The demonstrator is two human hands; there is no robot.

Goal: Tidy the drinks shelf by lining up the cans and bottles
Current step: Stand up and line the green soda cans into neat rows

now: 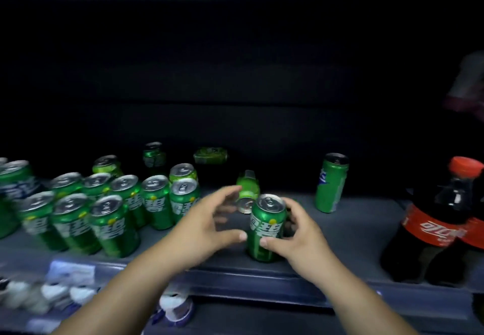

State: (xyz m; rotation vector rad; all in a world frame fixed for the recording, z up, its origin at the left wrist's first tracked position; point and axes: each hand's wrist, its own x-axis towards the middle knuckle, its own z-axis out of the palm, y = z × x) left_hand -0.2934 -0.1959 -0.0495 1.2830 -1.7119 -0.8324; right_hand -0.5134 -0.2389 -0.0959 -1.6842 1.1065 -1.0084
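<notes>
- A green can (267, 227) is gripped upright by the right hand (298, 237), thumb in front and fingers wrapped behind. It is held near the front edge of the shelf (340, 243), probably so it can be moved without tipping.
- The left hand (207, 222) is held open beside it, gripping nothing, seemingly poised to steady it or reach the toppled can (247, 193) behind.
- Rows of cans (110, 214) are packed at the left; the gripped can is likely meant to be joined to them.

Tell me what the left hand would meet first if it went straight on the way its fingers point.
Probably the can lying on its side, behind the upright can that the right hand holds. The left hand points at that lying can's top end, close by; depth is unclear.
</notes>
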